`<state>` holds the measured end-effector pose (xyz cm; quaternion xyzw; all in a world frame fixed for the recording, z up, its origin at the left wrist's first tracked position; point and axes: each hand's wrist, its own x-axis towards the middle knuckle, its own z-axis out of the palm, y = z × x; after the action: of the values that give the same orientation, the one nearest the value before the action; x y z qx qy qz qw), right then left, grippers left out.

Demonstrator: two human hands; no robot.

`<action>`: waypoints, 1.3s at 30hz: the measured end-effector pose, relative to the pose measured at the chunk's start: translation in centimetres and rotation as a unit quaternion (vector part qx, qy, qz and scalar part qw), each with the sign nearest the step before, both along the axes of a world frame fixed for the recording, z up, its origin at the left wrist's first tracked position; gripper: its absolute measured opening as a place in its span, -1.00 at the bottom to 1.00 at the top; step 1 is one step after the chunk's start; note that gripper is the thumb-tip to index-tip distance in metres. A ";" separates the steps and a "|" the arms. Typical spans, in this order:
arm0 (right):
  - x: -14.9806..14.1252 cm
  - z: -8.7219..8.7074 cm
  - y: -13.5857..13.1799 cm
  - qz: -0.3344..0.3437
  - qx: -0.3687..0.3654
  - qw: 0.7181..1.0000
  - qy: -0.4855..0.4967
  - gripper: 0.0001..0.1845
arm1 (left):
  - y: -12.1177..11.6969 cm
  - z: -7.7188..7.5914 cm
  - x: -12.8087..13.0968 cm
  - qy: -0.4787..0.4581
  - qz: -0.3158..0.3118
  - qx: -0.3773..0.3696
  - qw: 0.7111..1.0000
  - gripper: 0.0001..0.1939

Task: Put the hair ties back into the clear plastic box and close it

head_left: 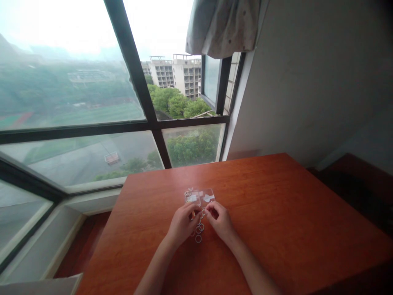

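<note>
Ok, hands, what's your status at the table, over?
Left hand and right hand: curled, close together, grip unclear. Rings: on the table, some between the hands. Clear box: just beyond. Hands partly block the view.

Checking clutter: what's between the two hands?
In the head view, several pale rings lie on the table between the left hand and right hand. Anything pinched is too small to tell.
</note>
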<state>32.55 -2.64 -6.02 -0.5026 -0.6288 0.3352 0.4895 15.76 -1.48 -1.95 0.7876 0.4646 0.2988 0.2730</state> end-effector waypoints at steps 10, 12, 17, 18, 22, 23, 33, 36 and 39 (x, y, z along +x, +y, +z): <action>-0.2 -0.3 0.1 -0.006 0.007 1.000 -0.027 -0.91 | 3.0 0.4 -1.0 0.049 0.122 0.051 0.990 -0.87; -0.2 -0.4 0.1 -0.003 0.012 0.999 -0.038 -0.91 | 3.7 0.5 -1.1 0.074 0.133 0.062 0.986 -0.87; -0.3 -0.2 0.0 0.002 0.018 0.998 -0.065 -0.91 | 4.9 0.1 -0.7 0.100 0.158 0.064 0.980 -0.85; -0.3 -0.2 0.0 0.001 0.019 0.997 -0.071 -0.90 | 5.1 0.0 -0.7 0.100 0.163 0.061 0.980 -0.86; -0.4 -0.2 0.0 -0.004 0.020 0.995 -0.096 -0.90 | 5.1 -0.2 -1.1 0.082 0.173 0.060 0.980 -0.86; -0.4 -0.2 0.0 -0.003 0.019 0.995 -0.102 -0.90 | 5.0 -0.1 -1.3 0.074 0.172 0.060 0.980 -0.85; -0.8 0.4 0.0 0.014 0.018 0.988 -0.155 -0.92 | 2.3 0.2 -2.4 0.030 0.156 0.052 0.986 -0.82; -0.9 0.6 -0.2 0.022 0.020 0.984 -0.177 -0.93 | 1.7 -0.2 -2.7 0.017 0.149 0.051 0.987 -0.80; -1.3 0.7 -0.4 0.020 0.020 0.980 -0.197 -0.91 | 1.5 -0.5 -3.0 0.014 0.139 0.045 0.989 -0.80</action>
<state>31.30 -3.06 -5.32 -0.5363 -0.7294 0.2270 0.3590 12.76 0.00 -2.43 0.7311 0.5595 0.3431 0.1864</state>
